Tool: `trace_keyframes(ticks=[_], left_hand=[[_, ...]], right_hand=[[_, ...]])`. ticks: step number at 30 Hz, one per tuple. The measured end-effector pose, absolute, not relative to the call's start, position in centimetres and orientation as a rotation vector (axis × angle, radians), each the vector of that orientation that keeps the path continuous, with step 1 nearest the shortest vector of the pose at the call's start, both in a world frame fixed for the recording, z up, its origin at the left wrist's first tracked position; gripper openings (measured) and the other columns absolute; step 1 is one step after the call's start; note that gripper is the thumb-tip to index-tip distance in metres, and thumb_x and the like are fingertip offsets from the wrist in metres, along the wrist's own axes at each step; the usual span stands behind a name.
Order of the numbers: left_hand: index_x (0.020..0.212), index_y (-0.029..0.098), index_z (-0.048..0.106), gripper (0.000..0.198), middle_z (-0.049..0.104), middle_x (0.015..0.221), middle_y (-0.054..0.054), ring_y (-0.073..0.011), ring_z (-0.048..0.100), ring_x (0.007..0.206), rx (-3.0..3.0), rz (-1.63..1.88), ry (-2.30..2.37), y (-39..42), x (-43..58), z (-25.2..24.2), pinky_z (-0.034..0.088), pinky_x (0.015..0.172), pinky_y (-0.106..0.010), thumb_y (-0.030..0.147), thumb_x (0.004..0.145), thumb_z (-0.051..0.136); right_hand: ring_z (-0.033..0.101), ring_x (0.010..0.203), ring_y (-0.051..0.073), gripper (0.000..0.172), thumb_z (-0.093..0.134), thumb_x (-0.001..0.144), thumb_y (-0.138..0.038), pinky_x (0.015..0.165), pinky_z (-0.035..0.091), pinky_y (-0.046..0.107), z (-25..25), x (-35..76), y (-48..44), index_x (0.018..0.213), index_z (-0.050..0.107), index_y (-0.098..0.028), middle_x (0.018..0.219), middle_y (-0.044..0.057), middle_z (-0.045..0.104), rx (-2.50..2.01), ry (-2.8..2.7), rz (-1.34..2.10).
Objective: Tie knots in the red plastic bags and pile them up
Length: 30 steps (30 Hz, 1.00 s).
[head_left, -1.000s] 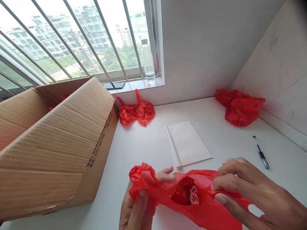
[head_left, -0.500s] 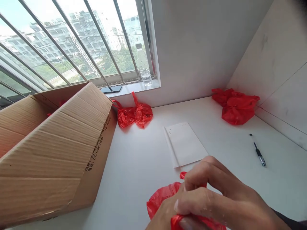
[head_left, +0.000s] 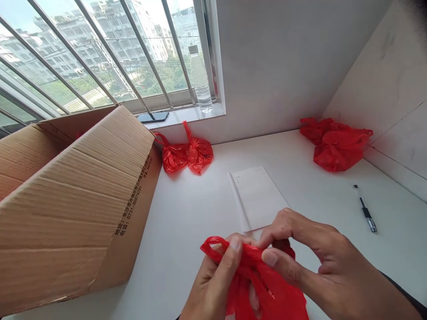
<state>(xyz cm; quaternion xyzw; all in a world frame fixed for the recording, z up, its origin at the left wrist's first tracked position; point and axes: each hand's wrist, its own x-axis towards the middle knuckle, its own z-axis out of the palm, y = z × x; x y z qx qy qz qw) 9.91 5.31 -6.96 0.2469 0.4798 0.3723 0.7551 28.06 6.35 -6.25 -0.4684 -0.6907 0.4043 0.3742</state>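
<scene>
Both hands are on a red plastic bag point(head_left: 267, 293) at the lower middle, just in front of the notebook. My left hand point(head_left: 213, 280) pinches the bag's gathered upper part, thumb on top, with a loop of red plastic standing out to its left. On the other side, my right hand point(head_left: 310, 253) grips the same twisted strip between thumb and fingers. The bag's body hangs below, partly cut off by the lower edge; its contents cannot be made out. Beyond the hands lies a white notebook point(head_left: 258, 195), its near corner close to my right knuckles.
A large open cardboard box point(head_left: 100, 191) fills the left side. Two knotted red bags point(head_left: 187, 155) sit beside it by the wall, and more red bags point(head_left: 338, 146) lie at the back right. A pen point(head_left: 367, 215) rests at right. On the sill are a phone point(head_left: 153, 117) and a water bottle point(head_left: 201, 82).
The hands have turned and moved apart, so the left thumb and a red loop now show. More of the bag's body is visible below. The view has shifted slightly.
</scene>
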Motion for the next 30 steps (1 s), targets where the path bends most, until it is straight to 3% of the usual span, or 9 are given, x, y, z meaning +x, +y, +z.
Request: trace_keyframes(ticks=[3,7,13,15,17,20,25,30], left_hand=[[0.103,0.019,0.071,0.030,0.067,0.073,-0.004,-0.0151,0.064,0.069,0.517,0.855,0.951,6.8,9.2,-7.7,0.051,0.067,-0.023,0.045,0.095,0.057],[0.093,0.019,0.069,0.014,0.068,0.085,-0.004,-0.0155,0.064,0.076,0.649,0.854,0.830,7.3,8.4,-9.0,0.050,0.072,-0.025,0.033,0.091,0.066],[0.083,0.020,0.058,0.017,0.057,0.082,0.000,-0.0101,0.051,0.071,0.968,0.858,0.844,6.9,7.3,-9.8,0.043,0.066,-0.020,0.030,0.087,0.071],[0.084,0.021,0.055,0.016,0.054,0.080,0.001,-0.0098,0.048,0.069,1.094,0.846,0.896,6.7,7.0,-10.0,0.041,0.062,-0.020,0.030,0.089,0.067],[0.089,0.022,0.054,0.007,0.054,0.080,0.002,-0.0096,0.048,0.066,1.283,0.860,1.028,6.4,7.0,-10.5,0.041,0.059,-0.019,0.024,0.092,0.060],[0.096,0.023,0.058,0.019,0.058,0.086,0.000,-0.0106,0.055,0.072,1.753,1.068,1.196,6.3,7.2,-11.8,0.046,0.061,-0.020,0.006,0.088,0.054],[0.110,0.018,0.065,0.036,0.060,0.104,-0.005,-0.0130,0.061,0.095,2.118,1.356,1.270,6.4,7.7,-13.8,0.053,0.076,-0.021,-0.005,0.084,0.055],[0.133,0.020,0.058,0.046,0.059,0.121,-0.008,-0.0160,0.059,0.113,2.231,1.248,1.246,6.2,7.5,-14.0,0.054,0.090,-0.024,0.000,0.092,0.053]], right_hand=[[0.061,0.068,0.009,0.006,0.062,0.094,-0.032,0.063,0.050,0.021,-6.4,28.0,6.3,0.092,0.067,-0.034,0.078,-0.007,0.064,-1.220,-1.739,1.098],[0.063,0.077,0.011,0.005,0.064,0.093,-0.035,0.070,0.050,0.022,-6.9,27.7,6.3,0.095,0.068,-0.033,0.084,-0.007,0.067,-1.181,-1.745,1.282],[0.055,0.120,0.018,0.032,0.045,0.102,-0.041,0.102,0.043,0.031,-9.1,26.9,8.0,0.130,0.058,-0.030,0.127,0.001,0.062,-1.042,-1.759,1.259],[0.061,0.109,0.017,0.035,0.039,0.104,-0.042,0.095,0.046,0.029,-9.6,26.8,8.6,0.129,0.060,-0.027,0.118,0.002,0.066,-1.046,-1.752,1.389],[0.063,0.086,0.015,0.037,0.038,0.104,-0.045,0.078,0.049,0.027,-9.9,26.8,8.8,0.124,0.063,-0.026,0.096,0.001,0.068,-1.102,-1.729,1.459],[0.052,0.063,0.012,0.036,0.037,0.104,-0.044,0.062,0.043,0.026,-10.3,26.7,8.8,0.127,0.060,-0.027,0.072,-0.004,0.059,-1.183,-1.708,1.529],[0.054,0.073,0.015,0.033,0.043,0.102,-0.033,0.068,0.043,0.029,-11.9,26.4,8.8,0.131,0.056,-0.026,0.078,-0.003,0.059,-1.145,-1.769,1.582],[0.059,0.082,0.016,0.016,0.049,0.099,-0.031,0.076,0.046,0.032,-12.1,26.5,9.1,0.103,0.063,-0.023,0.088,0.000,0.065,-1.143,-1.752,1.524]])
